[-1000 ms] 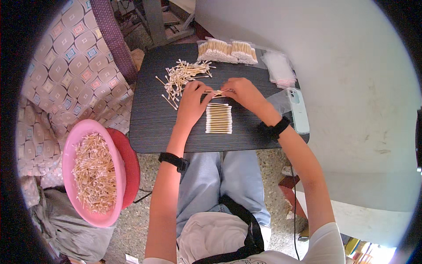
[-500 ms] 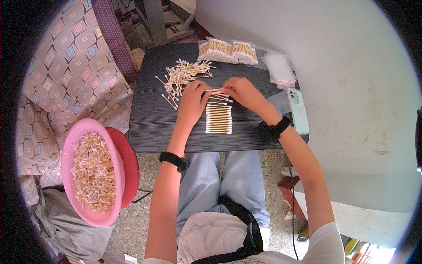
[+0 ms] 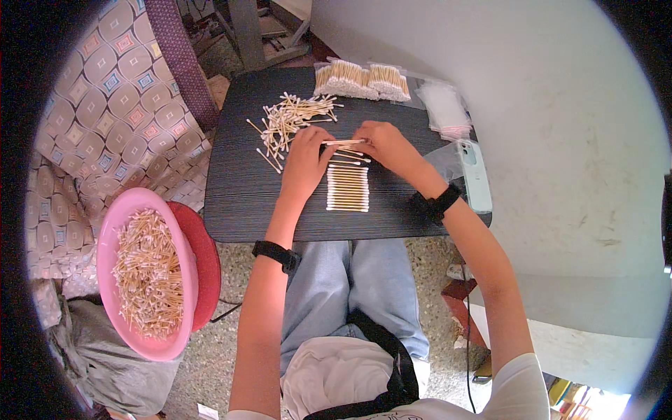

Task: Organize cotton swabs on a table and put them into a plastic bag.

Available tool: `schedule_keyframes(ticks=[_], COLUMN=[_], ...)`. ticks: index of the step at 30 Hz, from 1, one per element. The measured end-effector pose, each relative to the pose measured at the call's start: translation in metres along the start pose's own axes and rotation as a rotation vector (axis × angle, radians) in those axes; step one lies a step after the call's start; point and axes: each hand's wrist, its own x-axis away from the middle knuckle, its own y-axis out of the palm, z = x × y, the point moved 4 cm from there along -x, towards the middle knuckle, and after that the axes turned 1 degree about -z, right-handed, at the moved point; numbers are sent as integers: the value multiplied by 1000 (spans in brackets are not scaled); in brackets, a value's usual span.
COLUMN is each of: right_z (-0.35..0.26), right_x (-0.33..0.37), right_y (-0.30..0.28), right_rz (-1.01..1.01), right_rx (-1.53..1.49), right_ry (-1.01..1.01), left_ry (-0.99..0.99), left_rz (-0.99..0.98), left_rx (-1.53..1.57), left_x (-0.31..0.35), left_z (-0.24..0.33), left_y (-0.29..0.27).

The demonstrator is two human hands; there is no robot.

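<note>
Between my two hands lies a cotton swab [image 3: 344, 142], level, its ends at my fingertips. My left hand [image 3: 306, 155] pinches its left end and my right hand [image 3: 383, 145] its right end. Just under my fingers a few more swabs [image 3: 350, 155] lie at a slant. Nearer to me, a neat row of swabs [image 3: 348, 189] is laid side by side on the dark table [image 3: 259, 210]. Beyond my left hand spreads a loose pile of swabs [image 3: 290, 119], some pointing every way.
Clear bags packed with swabs [image 3: 350, 78] stand at the table's far edge. Flat clear bags [image 3: 446, 112] and a pale phone-shaped thing [image 3: 476, 175] lie at the right, by the wall. A pink basin [image 3: 108, 280] full of swabs rests on a red stool [image 3: 206, 266] at the left.
The swab between my hands has come up slightly clear of the others and shows more plainly. My hands have barely shifted; the row and pile look the same.
</note>
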Motion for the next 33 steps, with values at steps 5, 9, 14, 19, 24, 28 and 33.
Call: schedule_keyframes(ticks=[5,9,14,19,24,28,33], right_z=[3,9,15,15,17,19,10], right_x=[-1,0,1,0,3,3,4], right_y=[-3,-4,-4,-3,-9,-9,-8], right_rz=[-5,7,5,40,56,47,80], right_rx=[-61,-51,-38,-84,8,85,51], right_ry=[47,123,128,142,195,157,98], left_ry=[-17,-29,-46,-7,-26,-23,-39], left_rz=[46,53,39,86,54,62,50], left_rx=[32,47,94,66,49,45,73], left_x=[1,2,1,2,0,0,1], left_z=[-2,-4,0,-2,0,1,1], left_y=[0,-1,-2,-2,-2,-3,-3])
